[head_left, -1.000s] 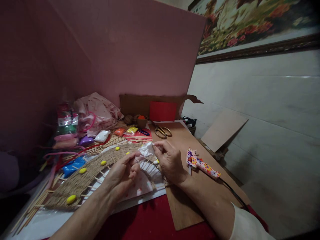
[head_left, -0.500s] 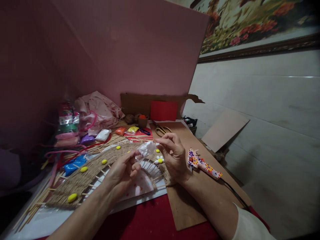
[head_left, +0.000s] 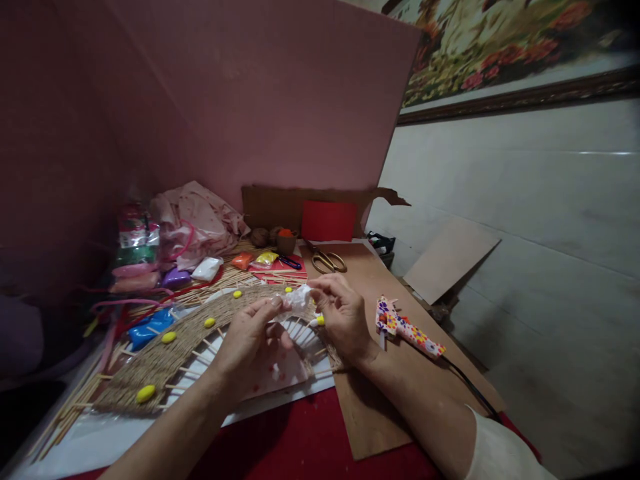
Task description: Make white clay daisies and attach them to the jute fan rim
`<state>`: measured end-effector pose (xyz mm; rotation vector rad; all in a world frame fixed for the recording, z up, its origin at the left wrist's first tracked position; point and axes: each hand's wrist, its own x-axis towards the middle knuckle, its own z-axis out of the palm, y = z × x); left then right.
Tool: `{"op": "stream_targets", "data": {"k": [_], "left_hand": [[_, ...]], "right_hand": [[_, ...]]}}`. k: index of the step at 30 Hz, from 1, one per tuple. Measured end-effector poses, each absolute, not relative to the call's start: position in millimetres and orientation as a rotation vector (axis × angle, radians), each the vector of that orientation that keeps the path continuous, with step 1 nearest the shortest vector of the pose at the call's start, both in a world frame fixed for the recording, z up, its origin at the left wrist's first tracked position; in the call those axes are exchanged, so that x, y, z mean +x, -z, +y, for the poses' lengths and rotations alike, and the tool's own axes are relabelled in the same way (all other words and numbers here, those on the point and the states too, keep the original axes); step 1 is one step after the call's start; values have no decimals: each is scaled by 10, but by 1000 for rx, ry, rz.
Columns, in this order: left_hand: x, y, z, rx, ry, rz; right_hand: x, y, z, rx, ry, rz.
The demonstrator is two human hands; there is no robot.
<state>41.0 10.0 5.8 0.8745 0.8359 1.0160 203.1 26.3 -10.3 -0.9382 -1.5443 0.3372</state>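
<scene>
Between my two hands is a small white lump in clear plastic (head_left: 299, 300). My left hand (head_left: 253, 333) pinches its left side between thumb and fingers. The fingertips of my right hand (head_left: 340, 313) are closed on its right side. Both hands are above a fan-shaped piece wound with brown twine (head_left: 193, 340), with thin sticks showing along its inner edge. Yellow oval pieces (head_left: 146, 394) dot the twine. A yellow centre with white petals (head_left: 319, 321) lies partly hidden beside my right hand.
A flower-patterned glue gun (head_left: 407, 330) lies on brown cardboard (head_left: 373, 413) at the right. Gold-handled scissors (head_left: 327, 260) are behind my hands. Coloured clay packets, such as a blue one (head_left: 149, 330), sit at the left, near pink cloth (head_left: 197, 220).
My left hand has moved slightly right and up, its thumb now over the white lump. The right fingers have come lower and closer in, uncovering the scissor handles.
</scene>
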Motion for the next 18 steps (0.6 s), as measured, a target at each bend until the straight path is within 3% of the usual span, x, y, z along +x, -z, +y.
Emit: {"op": "stream_targets", "data": {"k": [8,15,18], "left_hand": [[403,-96,88,965,-1075,813],[415,-92,98,920,-1075,828],[395,-78,143,803,-1084,847]], "right_hand": [[2008,108,232,-897,-308,-1587],[1940,83,250,-962,-858,-1252],[1944,87,289,-942,-887,-1141]]}}
